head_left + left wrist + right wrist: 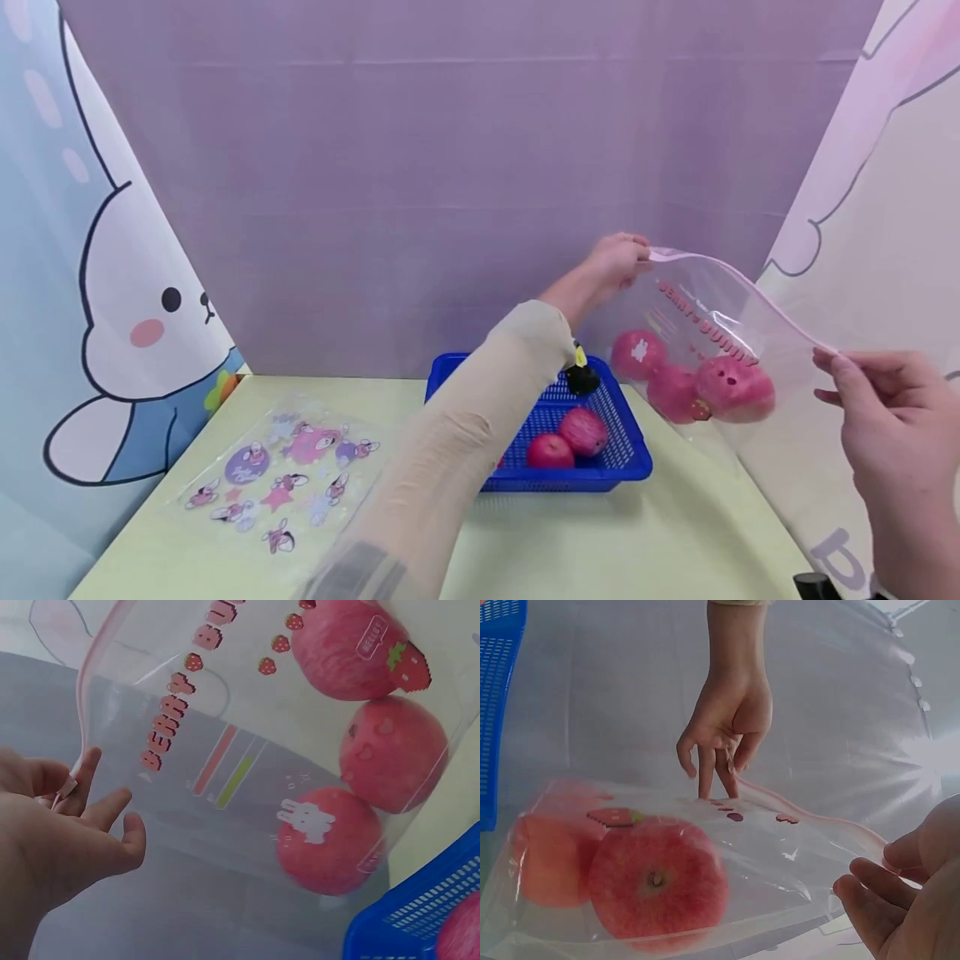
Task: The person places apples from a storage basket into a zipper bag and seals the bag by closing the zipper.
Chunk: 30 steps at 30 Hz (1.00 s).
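Observation:
A clear zip bag [686,300] with a pink top strip and "Berry Bunny" lettering hangs above the table's right side. Three red apples [394,754] lie at its bottom. My left hand [617,260] pinches one top corner; in the left wrist view a small pale tab shows between the thumb and a finger, the other fingers loose. At the opposite top corner, my right hand [892,408] pinches the strip between thumb and forefinger. The strip sags in a curve between the hands. From the head view I cannot tell whether the seal is fully pressed together.
Behind my left forearm stands a blue plastic basket [637,467], partly hidden, holding red apples [583,432] and a black item [582,379] with a yellow tag. A flat clear bag [300,475] with cartoon prints lies on the table's left. A purple backdrop [450,208] rises behind.

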{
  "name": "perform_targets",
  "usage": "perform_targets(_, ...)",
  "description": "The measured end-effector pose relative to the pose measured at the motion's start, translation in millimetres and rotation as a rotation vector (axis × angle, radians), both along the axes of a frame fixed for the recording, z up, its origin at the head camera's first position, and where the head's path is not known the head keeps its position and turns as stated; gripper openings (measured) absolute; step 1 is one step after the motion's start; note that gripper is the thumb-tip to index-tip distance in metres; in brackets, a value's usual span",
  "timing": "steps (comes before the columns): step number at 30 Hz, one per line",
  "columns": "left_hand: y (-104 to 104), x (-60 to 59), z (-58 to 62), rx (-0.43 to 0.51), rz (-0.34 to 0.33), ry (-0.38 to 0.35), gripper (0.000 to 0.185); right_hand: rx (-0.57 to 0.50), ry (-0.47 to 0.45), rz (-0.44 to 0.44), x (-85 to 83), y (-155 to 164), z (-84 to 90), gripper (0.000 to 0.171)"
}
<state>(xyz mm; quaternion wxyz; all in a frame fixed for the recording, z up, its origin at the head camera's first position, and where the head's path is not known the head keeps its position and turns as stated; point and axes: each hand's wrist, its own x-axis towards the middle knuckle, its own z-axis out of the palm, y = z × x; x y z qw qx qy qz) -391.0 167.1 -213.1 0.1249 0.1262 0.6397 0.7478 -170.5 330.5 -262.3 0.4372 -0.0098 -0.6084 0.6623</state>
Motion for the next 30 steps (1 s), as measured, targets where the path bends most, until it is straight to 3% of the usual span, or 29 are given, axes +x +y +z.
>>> perform_targets(4,10,-1.7,-18.4,0.046,-0.007,-0.073,0.013,0.138,-0.203,-0.110,0.7,-5,-7.6,0.005)
perform_targets(8,11,-0.3,-36.8,0.025,0.016,-0.113,0.021,0.274,-0.344,-0.142,-1.5,-10,-20.4,0.007)
perform_targets(13,6,-5.0,-55.8,0.025,0.011,-0.160,0.023,0.345,-0.397,-0.130,-0.9,-11,-33.8,0.008)
perform_targets(20,-3,-8.3,-57.1,0.091,-0.059,-0.186,0.006,0.420,-0.436,-0.131,0.8,-15,-33.5,0.006)
perform_targets(24,4,-6.4,-58.9,0.176,-0.116,-0.216,0.007,0.438,-0.436,-0.187,1.3,-21,-35.9,0.006)
perform_targets(30,22,-1.9,-71.9,0.254,-0.184,-0.264,0.016,0.494,-0.482,-0.266,12.0,-24,-40.5,0.002)
